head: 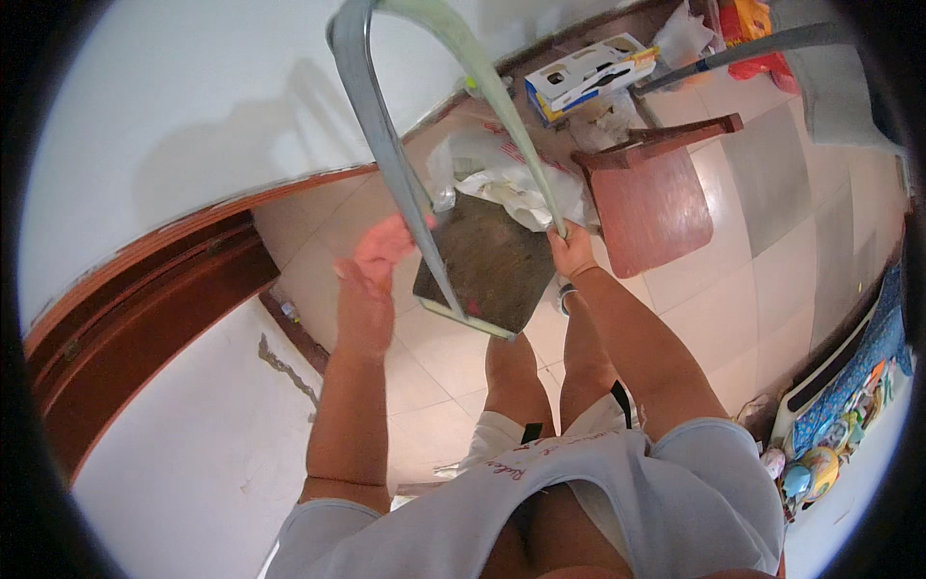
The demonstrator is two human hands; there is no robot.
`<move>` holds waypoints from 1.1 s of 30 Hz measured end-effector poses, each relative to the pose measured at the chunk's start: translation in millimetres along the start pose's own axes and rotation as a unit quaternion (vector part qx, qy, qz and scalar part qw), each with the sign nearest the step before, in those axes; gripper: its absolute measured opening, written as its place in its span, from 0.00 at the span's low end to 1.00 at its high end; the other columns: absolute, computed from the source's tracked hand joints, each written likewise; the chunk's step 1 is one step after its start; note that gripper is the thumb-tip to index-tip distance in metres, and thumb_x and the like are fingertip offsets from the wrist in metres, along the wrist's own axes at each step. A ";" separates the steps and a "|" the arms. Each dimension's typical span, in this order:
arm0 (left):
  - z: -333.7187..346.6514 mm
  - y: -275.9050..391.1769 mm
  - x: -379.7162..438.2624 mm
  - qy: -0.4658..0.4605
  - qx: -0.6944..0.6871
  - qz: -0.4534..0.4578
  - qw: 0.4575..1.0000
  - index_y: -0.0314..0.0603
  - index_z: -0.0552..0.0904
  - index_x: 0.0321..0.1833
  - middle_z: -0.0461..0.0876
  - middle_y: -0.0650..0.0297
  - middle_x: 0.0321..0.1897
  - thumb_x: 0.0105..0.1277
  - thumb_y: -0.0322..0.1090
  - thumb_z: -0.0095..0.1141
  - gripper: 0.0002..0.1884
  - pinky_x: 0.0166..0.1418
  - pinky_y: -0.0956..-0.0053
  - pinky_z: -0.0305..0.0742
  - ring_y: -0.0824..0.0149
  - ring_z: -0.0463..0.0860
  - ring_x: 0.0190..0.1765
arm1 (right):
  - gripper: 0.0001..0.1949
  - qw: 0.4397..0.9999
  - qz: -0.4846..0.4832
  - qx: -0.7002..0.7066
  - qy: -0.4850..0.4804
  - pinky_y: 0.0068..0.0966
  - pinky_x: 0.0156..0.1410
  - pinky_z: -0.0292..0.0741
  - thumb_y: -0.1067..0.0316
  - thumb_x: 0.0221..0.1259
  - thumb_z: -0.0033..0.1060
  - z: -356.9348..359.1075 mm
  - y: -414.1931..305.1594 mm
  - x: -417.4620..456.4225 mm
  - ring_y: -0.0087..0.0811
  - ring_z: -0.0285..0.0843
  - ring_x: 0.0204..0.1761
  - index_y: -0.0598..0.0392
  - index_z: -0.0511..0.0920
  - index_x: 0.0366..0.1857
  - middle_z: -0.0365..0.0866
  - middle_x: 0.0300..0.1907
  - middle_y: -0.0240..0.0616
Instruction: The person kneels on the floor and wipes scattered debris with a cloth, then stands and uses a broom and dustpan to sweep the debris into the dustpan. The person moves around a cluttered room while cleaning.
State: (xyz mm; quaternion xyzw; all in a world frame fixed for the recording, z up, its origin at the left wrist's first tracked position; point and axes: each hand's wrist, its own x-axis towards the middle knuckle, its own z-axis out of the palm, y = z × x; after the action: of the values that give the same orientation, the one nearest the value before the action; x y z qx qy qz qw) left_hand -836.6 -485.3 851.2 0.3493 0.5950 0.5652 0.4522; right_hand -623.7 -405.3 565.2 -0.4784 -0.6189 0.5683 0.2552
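Note:
A square piece of furniture, apparently an upturned stool, is in front of me. Its dark, stained panel (492, 264) has a pale edge, and a looped grey-green metal leg (391, 137) rises high above it. My right hand (575, 250) grips the lower end of the loop's right side, beside the panel's right corner. At the panel's left, my left hand (365, 279) holds a pink cloth (387, 242) against or close to the grey leg. Blur hides exactly where the cloth touches. A small reddish mark shows near the panel's lower edge.
Behind the panel lies a white plastic bag (499, 163) with red print. To the right stands a low red-brown wooden chair (651, 206). A printed carton (589, 76) sits near the wall. A dark wooden threshold (166, 304) runs along the left; clutter (821, 467) lines the lower right.

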 end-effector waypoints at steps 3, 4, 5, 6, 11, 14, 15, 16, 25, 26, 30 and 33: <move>30.6 10.5 -7.6 0.103 0.056 -0.006 0.993 0.36 0.76 0.51 0.80 0.58 0.45 0.75 0.57 0.41 0.26 0.63 0.65 0.68 0.64 0.78 0.51 | 0.12 0.997 0.063 -0.008 -0.052 0.38 0.36 0.71 0.60 0.61 0.54 -8.3 -3.9 1.5 0.49 0.72 0.26 0.59 0.76 0.29 0.72 0.20 0.51; 32.7 9.4 -12.0 0.103 0.054 -0.006 0.993 0.36 0.76 0.48 0.80 0.59 0.42 0.74 0.55 0.44 0.24 0.58 0.68 0.69 0.67 0.78 0.48 | 0.11 0.997 0.021 -0.034 -0.062 0.39 0.38 0.71 0.60 0.60 0.56 -9.7 -4.3 4.5 0.48 0.74 0.29 0.58 0.76 0.30 0.73 0.22 0.52; 32.3 2.4 -18.7 0.102 0.052 -0.005 0.993 0.37 0.77 0.45 0.79 0.61 0.39 0.73 0.53 0.48 0.22 0.52 0.71 0.71 0.69 0.77 0.45 | 0.11 0.995 -0.021 -0.061 -0.070 0.40 0.39 0.72 0.60 0.59 0.57 -11.3 -4.5 8.0 0.48 0.76 0.32 0.57 0.77 0.30 0.75 0.25 0.53; 33.0 -8.2 -25.4 0.099 0.046 -0.005 0.994 0.37 0.77 0.42 0.79 0.62 0.36 0.73 0.51 0.52 0.20 0.46 0.73 0.72 0.72 0.77 0.42 | 0.10 0.991 -0.060 -0.092 -0.076 0.40 0.41 0.72 0.60 0.58 0.59 -16.4 -3.3 10.1 0.48 0.78 0.35 0.56 0.77 0.31 0.76 0.27 0.54; 39.2 -43.1 -80.4 0.236 0.012 -0.015 0.972 0.43 0.69 0.29 0.70 0.67 0.23 0.72 0.41 0.53 0.15 0.29 0.75 0.62 0.74 0.68 0.26 | 0.22 0.962 -0.047 -0.225 -0.148 0.36 0.54 0.73 0.61 0.46 0.75 -39.1 -24.9 14.2 0.45 0.77 0.50 0.55 0.77 0.45 0.79 0.46 0.45; 39.2 -73.4 -124.7 0.310 -0.004 0.056 0.949 0.45 0.66 0.27 0.66 0.67 0.19 0.73 0.41 0.52 0.16 0.26 0.75 0.58 0.73 0.65 0.23 | 0.33 0.946 -0.098 -0.240 -0.194 0.35 0.57 0.73 0.62 0.38 0.81 -56.2 -25.3 11.0 0.42 0.76 0.52 0.54 0.74 0.54 0.78 0.50 0.42; 39.1 -78.1 -139.4 0.337 -0.003 0.081 0.938 0.46 0.66 0.26 0.65 0.67 0.18 0.73 0.41 0.52 0.17 0.26 0.75 0.58 0.73 0.64 0.22 | 0.37 0.939 -0.112 -0.240 -0.219 0.35 0.58 0.72 0.63 0.36 0.82 -61.8 -23.6 9.9 0.40 0.75 0.52 0.54 0.72 0.57 0.77 0.50 0.42; 38.1 -79.4 -146.2 0.346 0.010 0.094 0.933 0.47 0.67 0.26 0.65 0.67 0.18 0.72 0.42 0.53 0.17 0.25 0.74 0.57 0.72 0.63 0.22 | 0.37 0.947 -0.074 -0.225 -0.216 0.35 0.58 0.72 0.64 0.38 0.82 -71.6 -14.4 14.0 0.39 0.75 0.52 0.54 0.72 0.58 0.77 0.51 0.42; 39.7 -66.1 -260.4 0.347 -0.148 0.219 0.900 0.45 0.67 0.22 0.63 0.69 0.17 0.67 0.43 0.60 0.20 0.24 0.75 0.55 0.71 0.62 0.21 | 0.24 0.959 0.080 -0.251 -0.106 0.36 0.52 0.75 0.55 0.58 0.66 -101.5 32.7 36.5 0.36 0.77 0.43 0.50 0.75 0.57 0.79 0.44 0.38; 44.3 -64.7 -273.6 0.364 -0.154 0.216 0.893 0.45 0.67 0.22 0.63 0.68 0.17 0.68 0.43 0.60 0.20 0.24 0.74 0.55 0.71 0.62 0.21 | 0.22 0.955 0.054 -0.283 -0.061 0.36 0.51 0.75 0.53 0.59 0.64 -107.9 45.4 36.6 0.36 0.77 0.41 0.50 0.76 0.55 0.79 0.42 0.38; 72.8 -89.5 -369.2 0.457 -0.130 0.244 0.845 0.44 0.66 0.19 0.62 0.66 0.16 0.71 0.43 0.55 0.22 0.23 0.71 0.54 0.68 0.60 0.19 | 0.24 0.698 -0.081 -0.645 -0.300 0.38 0.55 0.74 0.46 0.66 0.49 -75.6 48.3 -23.3 0.38 0.75 0.50 0.53 0.75 0.57 0.80 0.47 0.40; 111.1 -110.8 -434.5 0.506 -0.142 0.267 0.808 0.44 0.62 0.18 0.59 0.66 0.14 0.72 0.48 0.53 0.26 0.23 0.70 0.53 0.68 0.58 0.18 | 0.28 0.859 0.060 -0.410 -0.300 0.38 0.63 0.69 0.48 0.66 0.53 -113.9 104.4 -86.8 0.43 0.72 0.60 0.57 0.70 0.63 0.76 0.56 0.47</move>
State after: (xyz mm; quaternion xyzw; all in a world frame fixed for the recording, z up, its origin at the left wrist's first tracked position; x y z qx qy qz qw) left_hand -571.7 -861.3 809.2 0.0909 0.5359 0.8385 -0.0377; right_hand -458.5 -440.4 511.5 -0.3822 -0.8129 0.3932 -0.1964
